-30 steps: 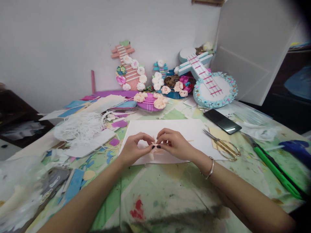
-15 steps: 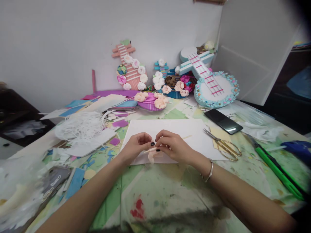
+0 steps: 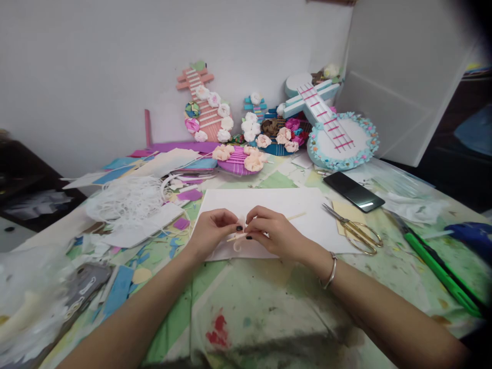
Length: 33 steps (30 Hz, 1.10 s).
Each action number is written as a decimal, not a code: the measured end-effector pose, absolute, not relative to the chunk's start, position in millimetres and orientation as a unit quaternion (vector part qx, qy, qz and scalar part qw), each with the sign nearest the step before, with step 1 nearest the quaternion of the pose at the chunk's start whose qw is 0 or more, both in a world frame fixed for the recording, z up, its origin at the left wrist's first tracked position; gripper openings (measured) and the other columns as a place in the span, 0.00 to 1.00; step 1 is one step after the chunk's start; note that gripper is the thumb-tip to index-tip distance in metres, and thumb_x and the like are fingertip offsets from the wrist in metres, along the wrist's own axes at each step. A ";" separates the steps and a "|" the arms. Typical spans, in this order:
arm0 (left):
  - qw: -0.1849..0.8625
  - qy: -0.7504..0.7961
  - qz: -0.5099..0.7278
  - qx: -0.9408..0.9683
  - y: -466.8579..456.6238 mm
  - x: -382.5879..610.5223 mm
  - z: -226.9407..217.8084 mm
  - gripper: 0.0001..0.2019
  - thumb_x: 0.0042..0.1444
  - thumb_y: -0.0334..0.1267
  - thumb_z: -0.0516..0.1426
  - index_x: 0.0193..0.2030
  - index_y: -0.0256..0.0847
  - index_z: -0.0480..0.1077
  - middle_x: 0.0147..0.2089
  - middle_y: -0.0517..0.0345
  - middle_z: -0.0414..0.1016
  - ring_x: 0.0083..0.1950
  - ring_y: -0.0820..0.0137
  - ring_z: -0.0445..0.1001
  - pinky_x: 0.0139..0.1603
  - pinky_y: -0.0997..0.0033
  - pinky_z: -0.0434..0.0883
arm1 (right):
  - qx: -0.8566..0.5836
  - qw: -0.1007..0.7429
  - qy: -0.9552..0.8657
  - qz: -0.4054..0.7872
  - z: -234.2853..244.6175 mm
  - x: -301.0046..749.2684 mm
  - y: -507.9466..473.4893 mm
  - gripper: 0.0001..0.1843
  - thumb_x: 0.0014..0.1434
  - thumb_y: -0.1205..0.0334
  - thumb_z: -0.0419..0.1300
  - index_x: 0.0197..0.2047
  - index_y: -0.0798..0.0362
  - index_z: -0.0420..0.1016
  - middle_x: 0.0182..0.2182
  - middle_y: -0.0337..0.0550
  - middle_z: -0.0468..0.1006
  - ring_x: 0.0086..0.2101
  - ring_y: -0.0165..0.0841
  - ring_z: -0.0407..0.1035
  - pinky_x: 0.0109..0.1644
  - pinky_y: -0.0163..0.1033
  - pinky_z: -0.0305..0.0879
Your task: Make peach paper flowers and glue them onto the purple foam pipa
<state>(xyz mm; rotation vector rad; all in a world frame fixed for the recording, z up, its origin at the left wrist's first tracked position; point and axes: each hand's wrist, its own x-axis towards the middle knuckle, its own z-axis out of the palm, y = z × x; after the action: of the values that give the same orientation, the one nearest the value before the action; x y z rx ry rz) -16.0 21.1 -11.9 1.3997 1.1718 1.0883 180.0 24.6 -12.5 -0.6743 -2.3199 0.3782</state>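
Observation:
Over a white sheet (image 3: 311, 241), my two hands meet fingertip to fingertip. A thin pale stick (image 3: 232, 238) runs under the fingers of my right hand (image 3: 271, 229), which is closed on it; its far end comes out beyond the knuckles. My left hand (image 3: 211, 230) is closed in a pinch at a pale, flimsy paper strip (image 3: 241, 224) beside the stick. Below the fingertips hangs a small pale curl (image 3: 237, 247), seemingly of the same strip. The exact grip points are partly hidden by the fingers.
Gold-handled scissors (image 3: 357, 230), a black phone (image 3: 353, 191) and a green utility knife (image 3: 438, 271) lie to the right. White string (image 3: 128, 205) and paper scraps crowd the left. Flower-decorated toy instruments (image 3: 209, 113) stand along the wall.
The pale paper hanging under my fingers has drawn up into a smaller curl. The stick's near end shows more plainly. Both hands stay in nearly the same place.

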 end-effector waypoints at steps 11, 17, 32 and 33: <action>0.581 0.411 0.477 0.516 21.8 -14.1 -20.8 0.10 0.46 0.36 0.65 0.27 0.37 0.67 0.25 0.65 0.69 0.27 0.78 0.67 0.31 0.77 0.63 | -0.255 0.354 -0.887 0.153 -10.3 179.0 24.1 0.07 0.60 0.70 0.54 0.36 0.56 0.73 0.38 0.48 0.72 0.36 0.31 0.69 0.40 0.37 0.67; 0.538 0.424 0.490 0.539 21.0 -11.6 -21.5 0.11 0.48 0.38 0.64 0.28 0.37 0.66 0.24 0.66 0.67 0.26 0.79 0.65 0.28 0.80 0.62 | -0.256 0.356 -0.886 0.150 -12.1 180.3 25.3 0.07 0.61 0.70 0.53 0.37 0.55 0.73 0.39 0.48 0.72 0.36 0.31 0.69 0.40 0.36 0.67; 0.516 0.438 0.493 0.546 20.6 -8.6 -21.0 0.12 0.50 0.39 0.63 0.29 0.39 0.63 0.20 0.69 0.66 0.23 0.80 0.63 0.26 0.81 0.59 | -0.265 0.364 -0.882 0.137 -12.1 179.8 25.0 0.06 0.60 0.71 0.54 0.37 0.54 0.71 0.40 0.48 0.72 0.37 0.31 0.69 0.41 0.37 0.67; 0.518 0.437 0.491 0.548 20.4 -8.1 -20.7 0.12 0.50 0.40 0.63 0.29 0.39 0.63 0.20 0.69 0.66 0.23 0.80 0.63 0.25 0.81 0.58 | -0.265 0.366 -0.882 0.136 -12.5 179.8 25.2 0.06 0.60 0.72 0.54 0.37 0.54 0.71 0.40 0.48 0.72 0.37 0.31 0.69 0.41 0.37 0.67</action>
<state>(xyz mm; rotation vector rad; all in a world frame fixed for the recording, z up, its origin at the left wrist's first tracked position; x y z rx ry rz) -8.1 20.4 -20.7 1.3151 1.0499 1.1773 179.8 25.2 -12.5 -0.6799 -2.2658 0.3498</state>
